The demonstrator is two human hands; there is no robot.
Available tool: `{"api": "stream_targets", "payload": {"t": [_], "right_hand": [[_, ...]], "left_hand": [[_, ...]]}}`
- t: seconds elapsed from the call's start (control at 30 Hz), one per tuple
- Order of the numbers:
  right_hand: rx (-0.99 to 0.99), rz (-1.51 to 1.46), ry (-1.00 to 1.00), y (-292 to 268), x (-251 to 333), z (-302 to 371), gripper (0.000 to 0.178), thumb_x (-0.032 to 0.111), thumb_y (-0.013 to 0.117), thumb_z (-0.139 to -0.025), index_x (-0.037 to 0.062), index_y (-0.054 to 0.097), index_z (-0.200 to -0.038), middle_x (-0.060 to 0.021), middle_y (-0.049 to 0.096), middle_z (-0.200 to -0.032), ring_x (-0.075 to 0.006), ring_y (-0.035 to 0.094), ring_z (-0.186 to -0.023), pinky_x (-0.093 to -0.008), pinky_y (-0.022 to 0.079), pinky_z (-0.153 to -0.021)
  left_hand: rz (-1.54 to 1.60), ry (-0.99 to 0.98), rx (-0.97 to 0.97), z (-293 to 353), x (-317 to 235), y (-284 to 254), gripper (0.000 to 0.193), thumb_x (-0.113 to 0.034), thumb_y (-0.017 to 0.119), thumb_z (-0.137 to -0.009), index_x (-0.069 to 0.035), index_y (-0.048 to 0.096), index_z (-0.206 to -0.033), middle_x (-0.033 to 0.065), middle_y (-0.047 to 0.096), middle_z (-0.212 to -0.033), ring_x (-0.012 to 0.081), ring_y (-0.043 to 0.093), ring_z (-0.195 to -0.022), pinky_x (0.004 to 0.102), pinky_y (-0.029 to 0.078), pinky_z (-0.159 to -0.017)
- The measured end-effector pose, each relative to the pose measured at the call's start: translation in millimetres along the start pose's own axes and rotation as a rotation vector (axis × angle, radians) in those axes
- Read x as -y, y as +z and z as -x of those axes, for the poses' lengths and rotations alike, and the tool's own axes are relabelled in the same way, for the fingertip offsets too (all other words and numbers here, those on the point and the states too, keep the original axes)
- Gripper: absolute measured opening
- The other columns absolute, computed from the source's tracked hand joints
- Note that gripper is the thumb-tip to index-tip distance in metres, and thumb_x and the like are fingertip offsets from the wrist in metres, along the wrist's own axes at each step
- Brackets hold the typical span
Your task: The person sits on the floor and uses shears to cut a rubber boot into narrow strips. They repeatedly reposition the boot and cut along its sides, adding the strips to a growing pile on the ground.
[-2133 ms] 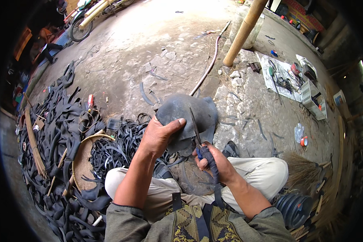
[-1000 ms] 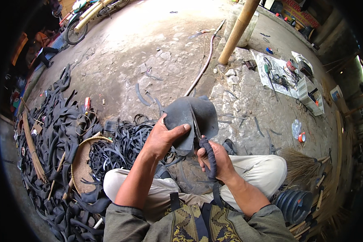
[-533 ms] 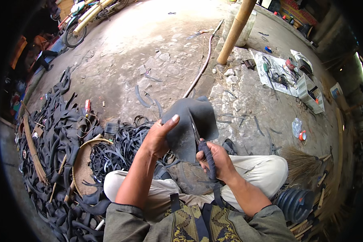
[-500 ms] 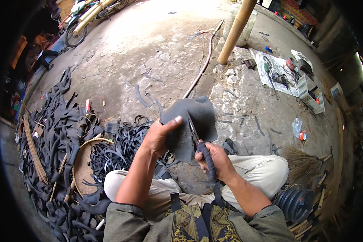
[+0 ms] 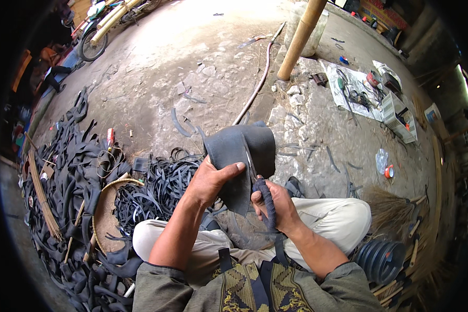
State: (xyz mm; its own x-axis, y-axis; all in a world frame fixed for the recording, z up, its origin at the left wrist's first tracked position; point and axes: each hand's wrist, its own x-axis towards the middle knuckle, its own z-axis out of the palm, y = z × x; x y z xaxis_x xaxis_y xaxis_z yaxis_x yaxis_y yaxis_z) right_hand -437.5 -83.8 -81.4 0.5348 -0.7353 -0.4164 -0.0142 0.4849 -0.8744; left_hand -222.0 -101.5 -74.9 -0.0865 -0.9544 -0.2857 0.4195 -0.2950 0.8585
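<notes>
A dark grey sheet of rubber (image 5: pixel 229 145), curled over at its far right, is held up in front of my crossed legs. My left hand (image 5: pixel 211 179) grips its left side, thumb on top and fingers hidden behind. In my right hand (image 5: pixel 276 206) is a pair of scissors (image 5: pixel 251 165) with handles wrapped in dark cord. The blades lie against the sheet along a cut running away from me, and part of them is hidden by the rubber. The cut near flap hangs down between my hands.
To my left lie a heap of thin black rubber strips (image 5: pixel 156 190) and a bigger pile of rubber scraps (image 5: pixel 73 182). Grass brooms (image 5: pixel 385 208) and a ribbed dark container (image 5: pixel 382 262) sit at my right. Farther off stand a bamboo post (image 5: pixel 300 41) and a white basket (image 5: pixel 398 118).
The rubber sheet has turned and tilted, so its near flap now hangs lower and more pointed. My left thumb has shifted slightly right and nearer. The scissors stay in my right hand.
</notes>
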Motion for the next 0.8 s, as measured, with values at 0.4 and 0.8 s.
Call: {"api": "stream_targets", "payload": {"t": [0.4,0.8], "right_hand": [[-0.067,0.049,-0.043,0,-4,-1,0.029,0.027,0.075,-0.098,0.002,0.061,-0.101,-0.0006,0.066,-0.08,-0.0024,0.057,-0.067,-0.0216,0.043,-0.057],[-0.089,-0.116,-0.064,1,-21,-13,0.023,0.017,0.074,-0.097,0.0014,0.058,-0.103,-0.0012,0.067,-0.082,-0.0068,0.061,-0.069,-0.0244,0.048,-0.06]], "left_hand": [[0.363,-0.166,0.047,-5,-4,-16,0.052,-0.018,0.085,-0.086,-0.003,0.063,-0.131,0.0087,0.072,-0.115,0.0214,0.07,-0.101,0.0386,0.057,-0.095],[0.05,-0.031,-0.015,-1,4,-6,0.039,-0.012,0.081,-0.089,-0.002,0.065,-0.123,0.0038,0.071,-0.109,0.0138,0.068,-0.094,0.031,0.057,-0.087]]}}
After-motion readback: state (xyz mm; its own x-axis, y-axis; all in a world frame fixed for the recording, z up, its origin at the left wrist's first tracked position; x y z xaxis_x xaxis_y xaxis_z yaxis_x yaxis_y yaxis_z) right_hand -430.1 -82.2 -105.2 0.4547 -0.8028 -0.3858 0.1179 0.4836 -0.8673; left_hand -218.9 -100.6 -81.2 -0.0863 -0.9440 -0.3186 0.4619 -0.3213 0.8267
